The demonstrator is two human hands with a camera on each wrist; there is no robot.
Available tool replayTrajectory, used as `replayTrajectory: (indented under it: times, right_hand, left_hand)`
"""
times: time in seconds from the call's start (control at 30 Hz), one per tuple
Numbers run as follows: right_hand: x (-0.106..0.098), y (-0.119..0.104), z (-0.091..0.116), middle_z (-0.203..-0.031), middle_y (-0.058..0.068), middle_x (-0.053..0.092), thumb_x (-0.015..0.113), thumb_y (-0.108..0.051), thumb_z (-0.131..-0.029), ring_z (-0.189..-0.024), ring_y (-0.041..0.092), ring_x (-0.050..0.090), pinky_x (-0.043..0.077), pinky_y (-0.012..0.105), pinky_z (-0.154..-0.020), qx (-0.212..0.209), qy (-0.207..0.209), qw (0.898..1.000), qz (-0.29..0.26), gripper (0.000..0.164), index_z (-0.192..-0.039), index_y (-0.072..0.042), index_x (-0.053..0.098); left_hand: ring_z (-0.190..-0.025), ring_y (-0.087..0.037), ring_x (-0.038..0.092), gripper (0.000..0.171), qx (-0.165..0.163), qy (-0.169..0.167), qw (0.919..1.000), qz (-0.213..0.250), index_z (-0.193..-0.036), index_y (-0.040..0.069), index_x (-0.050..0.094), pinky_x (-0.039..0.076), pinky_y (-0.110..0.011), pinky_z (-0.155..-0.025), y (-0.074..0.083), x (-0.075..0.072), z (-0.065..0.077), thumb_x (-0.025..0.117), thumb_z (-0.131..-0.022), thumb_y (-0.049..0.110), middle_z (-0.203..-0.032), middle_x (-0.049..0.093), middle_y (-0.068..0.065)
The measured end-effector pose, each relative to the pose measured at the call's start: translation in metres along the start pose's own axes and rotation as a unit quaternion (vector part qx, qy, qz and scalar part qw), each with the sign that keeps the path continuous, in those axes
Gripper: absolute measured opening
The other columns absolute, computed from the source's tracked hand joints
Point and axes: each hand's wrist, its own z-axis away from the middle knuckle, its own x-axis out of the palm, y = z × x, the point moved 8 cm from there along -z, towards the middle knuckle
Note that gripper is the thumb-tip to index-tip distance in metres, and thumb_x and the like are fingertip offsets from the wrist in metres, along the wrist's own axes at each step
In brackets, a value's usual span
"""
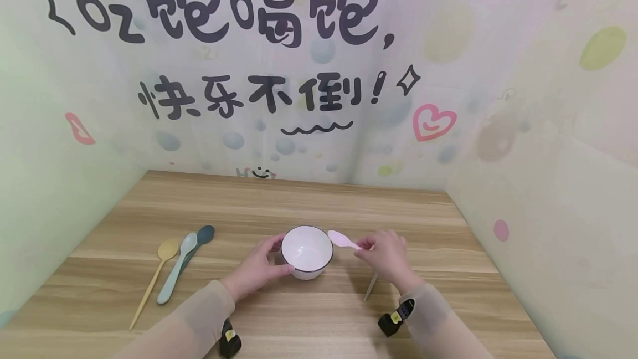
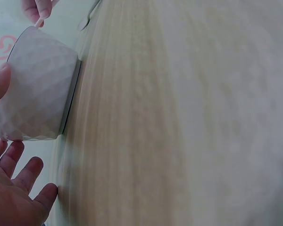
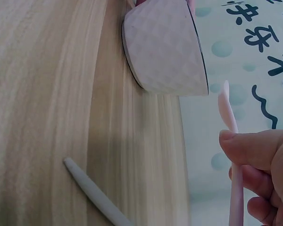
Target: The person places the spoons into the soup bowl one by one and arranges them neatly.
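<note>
A white bowl (image 1: 307,249) with a dark rim and a faceted outer wall stands upright on the table. My left hand (image 1: 259,267) holds it at its left side, thumb at the near rim and fingers round the back; the left wrist view shows the thumb against the bowl wall (image 2: 37,89). To the right of the bowl, my right hand (image 1: 389,254) pinches a pink spoon (image 1: 341,239) by its handle between thumb and fingers. The spoon's head is raised and points left at the bowl's right rim. Beneath the right hand lies a greyish handle (image 3: 94,190), its other end hidden in the head view.
On the left of the wooden table (image 1: 379,209) lie a yellow spoon (image 1: 168,249), a light blue spoon (image 1: 171,281) and a dark teal spoon (image 1: 206,234), the last two overlapping. A printed backdrop (image 1: 319,148) encloses the table at the back and sides.
</note>
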Motion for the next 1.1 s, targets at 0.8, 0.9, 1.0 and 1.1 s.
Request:
replayTrajectory:
  times: [0.8, 0.9, 1.0, 1.1]
  right_hand:
    - [-0.004, -0.042, -0.031, -0.074, -0.018, 0.056, 0.082, -0.030, -0.074, -0.081, 0.013, 0.047, 0.036, 0.043, -0.084, -0.132, -0.034, 0.983, 0.123, 0.009, -0.078, -0.029, 0.074]
    - [-0.004, -0.051, -0.035, -0.074, -0.018, 0.056, 0.082, -0.030, -0.073, -0.081, 0.014, 0.048, 0.037, 0.042, -0.083, -0.159, -0.035, 0.976, 0.142, 0.009, -0.076, -0.030, 0.074]
    - [-0.002, -0.059, -0.039, -0.072, -0.018, 0.053, 0.083, -0.031, -0.073, -0.080, 0.013, 0.046, 0.035, 0.039, -0.080, -0.183, -0.040, 0.970, 0.156, 0.010, -0.075, -0.030, 0.073]
    - [0.000, -0.067, -0.041, -0.071, -0.018, 0.052, 0.082, -0.032, -0.073, -0.079, 0.011, 0.044, 0.034, 0.038, -0.080, -0.204, -0.045, 0.963, 0.169, 0.009, -0.074, -0.031, 0.073]
  left_hand:
    - [-0.130, -0.031, 0.040, 0.088, -0.013, -0.001, 0.9999, 0.002, -0.145, 0.007, 0.037, 0.032, -0.053, -0.107, -0.002, -0.001, -0.001, 0.083, -0.075, 0.034, -0.136, 0.045, -0.010]
    - [-0.130, -0.032, 0.041, 0.089, -0.014, -0.001, 0.9999, -0.003, -0.145, 0.007, 0.037, 0.033, -0.053, -0.107, -0.002, -0.001, -0.001, 0.083, -0.075, 0.036, -0.136, 0.045, -0.010]
    - [-0.130, -0.032, 0.041, 0.089, -0.015, -0.001, 0.9999, -0.007, -0.145, 0.007, 0.037, 0.033, -0.053, -0.107, -0.002, -0.001, -0.002, 0.083, -0.075, 0.037, -0.136, 0.045, -0.010]
    - [-0.130, -0.031, 0.041, 0.089, -0.014, -0.001, 0.9999, -0.007, -0.145, 0.007, 0.037, 0.033, -0.053, -0.107, -0.002, -0.001, -0.002, 0.083, -0.075, 0.037, -0.136, 0.046, -0.010]
